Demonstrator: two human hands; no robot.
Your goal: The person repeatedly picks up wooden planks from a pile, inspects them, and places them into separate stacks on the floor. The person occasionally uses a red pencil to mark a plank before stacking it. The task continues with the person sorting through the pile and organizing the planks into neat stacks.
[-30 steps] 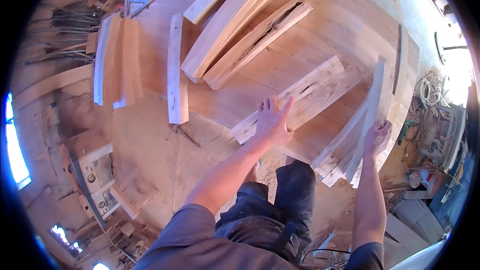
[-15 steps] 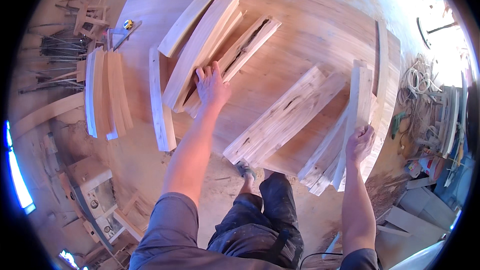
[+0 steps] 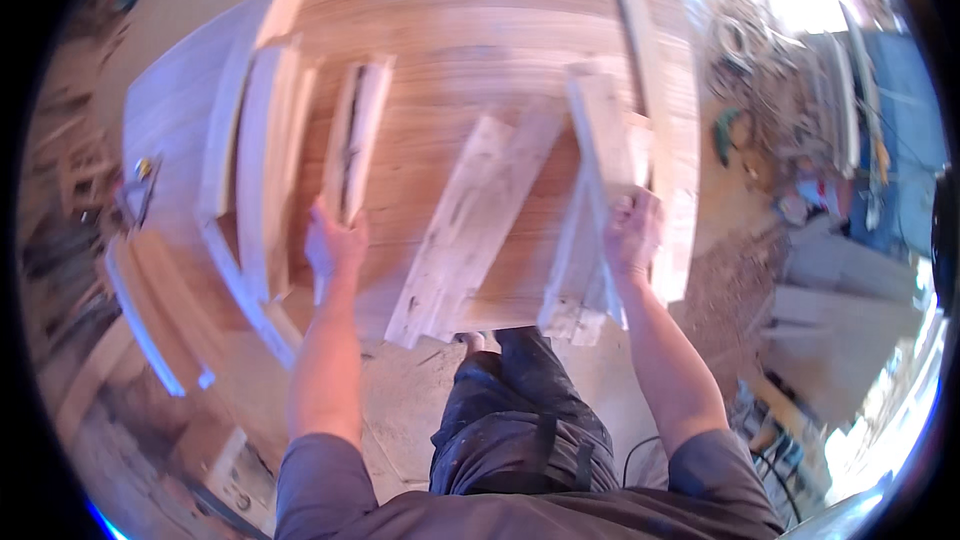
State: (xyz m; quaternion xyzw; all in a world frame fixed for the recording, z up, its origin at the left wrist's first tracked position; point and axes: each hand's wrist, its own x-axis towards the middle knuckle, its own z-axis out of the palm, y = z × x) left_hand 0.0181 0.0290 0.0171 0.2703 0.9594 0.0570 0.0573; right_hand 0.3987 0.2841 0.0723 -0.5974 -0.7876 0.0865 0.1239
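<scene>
My left hand [image 3: 336, 244] is closed round the near end of a narrow wooden piece [image 3: 368, 130] with a dark crack along its length. My right hand [image 3: 634, 232] grips the right edge of a pale, rough board [image 3: 596, 120], which lies across other boards [image 3: 572, 260] at the right. Between my hands two pale boards [image 3: 455, 225] with dark knots lie slanted, partly overlapping. Left of my left hand, several thick curved wooden pieces [image 3: 262, 170] lie side by side. All rest on a wide wooden tabletop [image 3: 450, 30]. Motion blurs some edges.
A long strip [image 3: 640, 35] lies along the tabletop's right side. A stack of curved pieces [image 3: 160, 305] and a tape measure [image 3: 143, 168] are at the left. Coiled cable [image 3: 735, 40], a green tool [image 3: 724, 135] and sheets [image 3: 840, 330] lie on the floor at the right.
My view has swung right, so things appear further left. My left hand has gone from beside the thick curved pieces to the cracked piece. My right hand stays on its board.
</scene>
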